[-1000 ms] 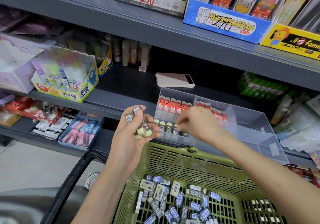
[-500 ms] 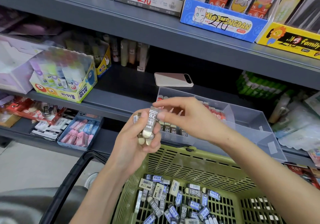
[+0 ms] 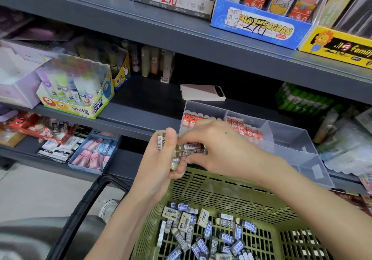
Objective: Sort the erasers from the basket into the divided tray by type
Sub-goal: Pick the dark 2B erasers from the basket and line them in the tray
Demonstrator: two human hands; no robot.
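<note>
A green plastic basket (image 3: 209, 191) at the bottom holds several loose erasers (image 3: 207, 231) in blue, grey and cream sleeves. Behind it on the shelf stands a clear divided tray (image 3: 289, 139) with rows of red-sleeved erasers (image 3: 192, 117) in its left compartments. My left hand (image 3: 159, 165) grips a small bunch of dark-sleeved erasers (image 3: 161, 142) above the basket's far rim. My right hand (image 3: 219, 149) pinches one dark 2B eraser (image 3: 189, 149) lying sideways against that bunch. The tray's front left compartment is hidden by my hands.
A pink phone (image 3: 202, 92) lies on the shelf behind the tray. A glue-stick box (image 3: 76, 90) stands to the left, and a blue box of pink erasers (image 3: 94, 153) sits on the lower shelf. Green packets (image 3: 302, 100) lie at the right. The basket's black handle (image 3: 80, 215) hangs left.
My right hand came back from the tray to my left hand and took hold of one dark eraser, now turned sideways out of the bunch.
</note>
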